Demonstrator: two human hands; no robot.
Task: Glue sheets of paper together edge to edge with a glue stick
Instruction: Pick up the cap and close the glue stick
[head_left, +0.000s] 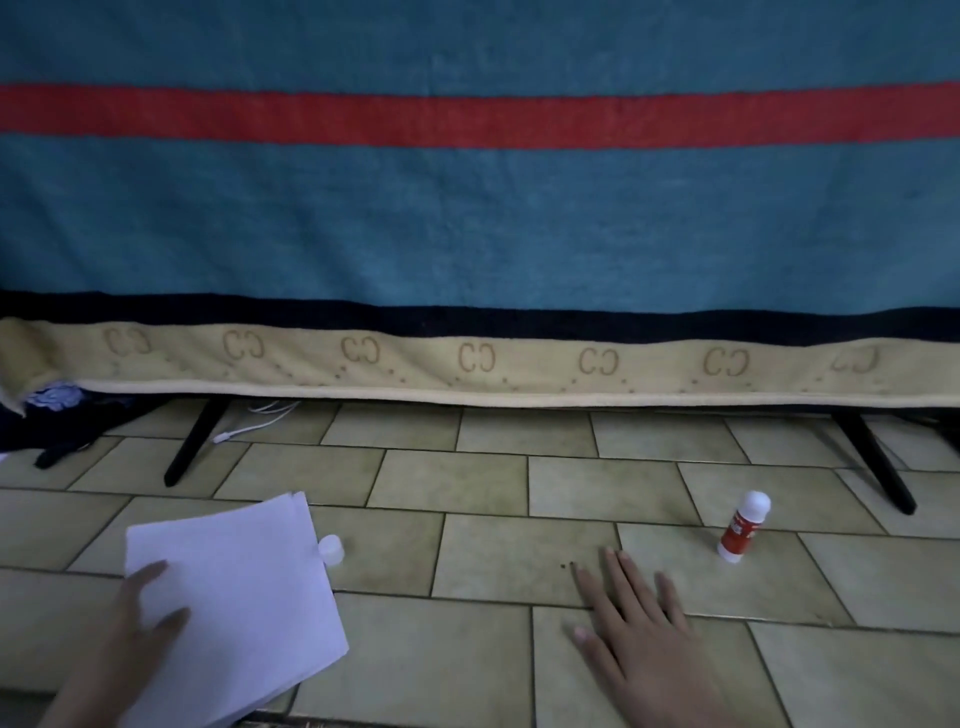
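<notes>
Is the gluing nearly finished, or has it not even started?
It has barely started. Done: the materials are laid out. The paper stack lies on the tiled floor, with no sheets joined. A small white cap sits by its edge. In hand: the left hand rests on the stack; the right hand lies flat and empty. Left: picking up the upright glue stick, gluing, joining.

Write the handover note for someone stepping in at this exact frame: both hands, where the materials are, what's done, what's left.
Left hand: resting flat on the paper stack, holding nothing.
Right hand: flat and open on the tiled floor.
Glue stick: upright on the floor, just beyond the right hand.
Small white cap: at the stack's right edge.
Done: nothing glued; no sheets laid out.
Left: separate the sheets, apply glue along an edge, join them.
</notes>
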